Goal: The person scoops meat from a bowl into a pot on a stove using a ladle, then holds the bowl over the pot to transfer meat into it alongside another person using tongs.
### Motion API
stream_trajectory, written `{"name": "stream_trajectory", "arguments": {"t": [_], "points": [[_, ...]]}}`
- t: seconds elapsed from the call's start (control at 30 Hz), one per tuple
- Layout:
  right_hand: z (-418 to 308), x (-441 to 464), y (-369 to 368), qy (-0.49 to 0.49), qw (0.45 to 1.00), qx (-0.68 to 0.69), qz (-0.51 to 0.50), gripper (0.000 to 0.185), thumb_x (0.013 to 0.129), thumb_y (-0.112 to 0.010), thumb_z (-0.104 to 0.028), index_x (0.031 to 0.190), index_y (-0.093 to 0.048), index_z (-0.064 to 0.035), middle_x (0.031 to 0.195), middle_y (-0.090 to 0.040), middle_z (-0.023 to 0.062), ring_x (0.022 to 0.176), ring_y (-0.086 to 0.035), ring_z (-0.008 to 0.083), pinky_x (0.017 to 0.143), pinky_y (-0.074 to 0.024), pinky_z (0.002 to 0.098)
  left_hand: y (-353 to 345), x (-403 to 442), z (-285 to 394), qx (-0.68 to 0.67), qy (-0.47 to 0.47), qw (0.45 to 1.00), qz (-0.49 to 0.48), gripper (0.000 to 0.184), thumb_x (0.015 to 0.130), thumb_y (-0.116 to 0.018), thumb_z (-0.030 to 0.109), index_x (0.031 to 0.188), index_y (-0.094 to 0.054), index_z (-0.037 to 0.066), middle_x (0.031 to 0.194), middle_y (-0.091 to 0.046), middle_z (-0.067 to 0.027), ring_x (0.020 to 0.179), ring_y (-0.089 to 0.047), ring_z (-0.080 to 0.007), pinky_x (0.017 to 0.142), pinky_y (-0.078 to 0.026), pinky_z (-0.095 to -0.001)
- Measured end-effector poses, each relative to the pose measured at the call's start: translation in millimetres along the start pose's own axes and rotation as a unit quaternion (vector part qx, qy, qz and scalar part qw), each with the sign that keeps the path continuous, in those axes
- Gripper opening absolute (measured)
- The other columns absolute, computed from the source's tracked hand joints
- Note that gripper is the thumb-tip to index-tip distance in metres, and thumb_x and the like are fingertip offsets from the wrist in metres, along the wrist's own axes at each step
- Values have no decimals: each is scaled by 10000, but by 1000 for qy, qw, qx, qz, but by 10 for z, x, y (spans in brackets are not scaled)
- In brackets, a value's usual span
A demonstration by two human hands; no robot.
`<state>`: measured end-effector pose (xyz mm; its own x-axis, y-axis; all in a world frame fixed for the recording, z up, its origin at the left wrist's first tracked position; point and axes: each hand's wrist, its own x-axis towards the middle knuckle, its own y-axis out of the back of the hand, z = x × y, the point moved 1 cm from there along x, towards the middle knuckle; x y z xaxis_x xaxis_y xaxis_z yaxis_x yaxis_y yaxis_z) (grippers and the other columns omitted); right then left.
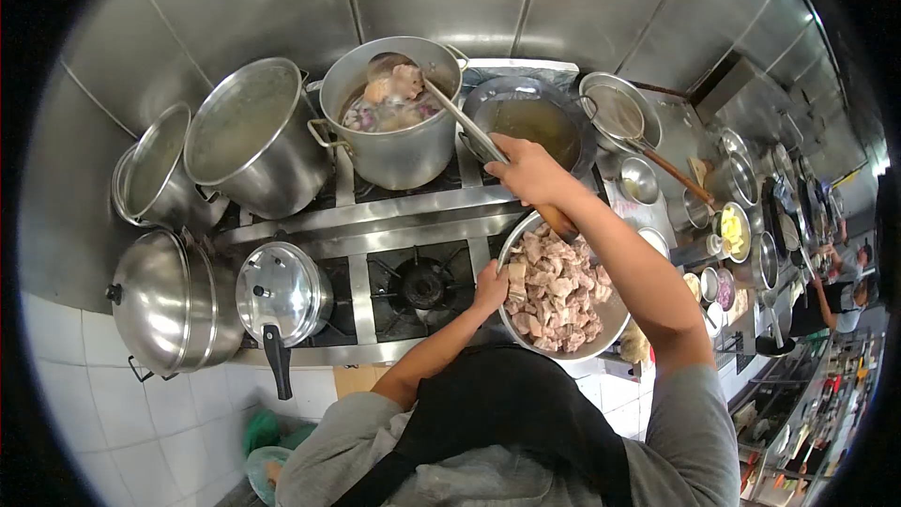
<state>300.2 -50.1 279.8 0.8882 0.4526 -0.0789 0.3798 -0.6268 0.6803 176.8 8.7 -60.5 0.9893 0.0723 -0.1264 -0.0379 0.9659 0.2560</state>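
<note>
My right hand (530, 171) is closed around the long metal handle of a ladle (460, 115), which slants up to the left into a tall aluminium pot (399, 161). At the ladle's end, inside that pot, sit pale chunks of meat (402, 83) above liquid with purplish pieces. My left hand (490, 287) grips the left rim of a wide metal bowl (615, 324) heaped with cut, pale pink meat (556, 293). A brown wooden handle end (559, 222) shows beneath my right forearm, over the bowl.
Two large open pots (258, 141) (155, 169) stand back left. In front are a lidded steamer (155, 296) and a pressure cooker (282, 296). A dark wok (530, 122) holds brownish liquid. Rightward are a strainer (615, 113), bowls of ingredients (732, 230), and people working farther off.
</note>
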Motion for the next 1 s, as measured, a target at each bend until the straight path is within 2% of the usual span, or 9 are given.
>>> {"name": "stream_trajectory", "arguments": {"t": [0.1,0.27,0.33,0.37,0.53,0.57,0.63,0.77,1.0], "points": [[133,141,-160,107,984,-129,55,473,888,-635,-178,1336,-539,-63,916,-670,309,898,-663,482,761,-525,541,5,-17,0,7,4,1000,5,289,939,-567,223,1017,-617,-51,942,-663,-291,934,-634,-478,804,-488,-477],[189,38,-251,61,959,-262,94,602,890,-589,-123,1473,-440,-105,874,-698,244,803,-701,404,737,-566,519,18,-7,30,38,30,999,3,297,962,-545,223,1094,-595,-39,996,-643,-323,995,-605,-507,840,-472,-520],[262,-158,-163,87,956,-225,166,626,890,-625,-134,1484,-426,-105,809,-675,242,764,-674,433,695,-551,507,73,-19,68,136,-11,991,-1,272,945,-562,219,963,-590,-51,953,-660,-282,946,-646,-448,793,-481,-500],[373,-393,-116,89,953,-209,200,640,891,-643,-139,1490,-419,-105,776,-664,241,744,-660,447,674,-543,500,76,-26,91,70,5,998,0,267,938,-568,216,923,-578,-50,886,-654,-275,866,-653,-432,750,-478,-501],[888,-2046,181,-54,955,-79,282,603,907,-657,-118,1473,-449,-100,920,-672,294,838,-669,462,725,-524,495,54,3,22,-7,-30,999,13,195,939,-573,132,993,-619,-49,804,-658,-154,757,-609,-213,729,-489,-398],[1096,-2420,188,-14,937,-80,339,621,911,-666,-125,1490,-442,-110,938,-670,300,847,-672,464,739,-527,477,83,-91,262,-51,-6,999,0,200,948,-563,126,1016,-614,-56,820,-655,-161,755,-612,-228,732,-487,-397],[1344,-3172,216,-197,930,-72,300,602,902,-637,-87,1477,-460,-104,974,-680,294,889,-683,457,765,-534,490,45,63,-165,8,-32,999,-4,204,959,-549,118,1042,-612,-58,857,-659,-166,781,-620,-242,757,-486,-394],[2144,-4050,14,-230,893,-123,367,637,879,-626,-60,1490,-460,-128,894,-672,283,826,-674,455,747,-526,500,82,3,40,14,-33,999,1,193,959,-544,116,1034,-610,-49,865,-651,-152,801,-610,-238,776,-479,-381],[3491,-3760,64,-276,866,-203,363,612,885,-601,-146,1482,-465,-149,826,-661,278,782,-662,454,732,-514,552,72,-6,-19,-28,-16,999,11,193,959,-551,132,1007,-609,-45,855,-635,-98,795,-575,-193,757,-464,-350]]}}
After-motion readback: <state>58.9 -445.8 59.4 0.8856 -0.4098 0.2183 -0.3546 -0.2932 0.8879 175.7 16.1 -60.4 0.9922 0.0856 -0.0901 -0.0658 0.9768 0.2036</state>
